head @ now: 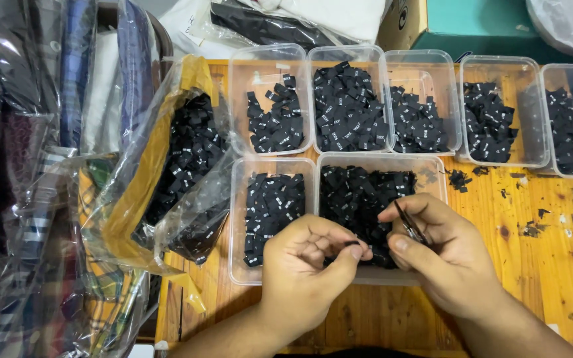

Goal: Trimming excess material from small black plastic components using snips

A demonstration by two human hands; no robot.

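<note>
Head view: I log left hand fingers pinching black label; right hand fingers gripping small scissors; snipped label may scatter beyond tub.

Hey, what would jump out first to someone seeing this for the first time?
Seven clear plastic tubs heaped with small black fabric labels line the orange wooden table. In front, the left hand pinches one label while the right hand holds small dark snips.

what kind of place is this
Probably a garment workshop's labelling bench: clear tubs of small black fabric labels, bagged folded shirts, and a wooden table littered with black scraps.
</note>
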